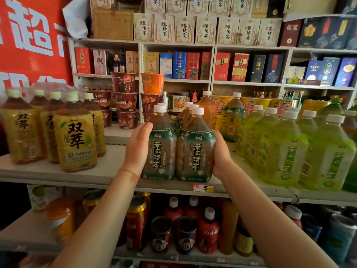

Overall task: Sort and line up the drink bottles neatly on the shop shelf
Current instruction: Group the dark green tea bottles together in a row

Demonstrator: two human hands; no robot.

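Two dark green-labelled tea bottles with white caps stand side by side at the front of the white shelf [100, 176]. My left hand [137, 147] presses flat against the outer side of the left tea bottle [160, 151]. My right hand [220, 153] cups the outer side of the right tea bottle [195, 153]. More bottles of the same kind stand in rows right behind them. Yellow-labelled tea bottles [75, 136] are grouped at the left of the shelf. Light green tea bottles [286, 149] fill the right side.
Stacked instant noodle cups [125, 101] stand behind on a higher ledge. Boxed liquor fills the back wall shelves [193, 64]. A price tag [203, 188] hangs on the shelf edge. Cans and red bottles [207, 231] crowd the shelf below. A red banner [29, 35] hangs at the left.
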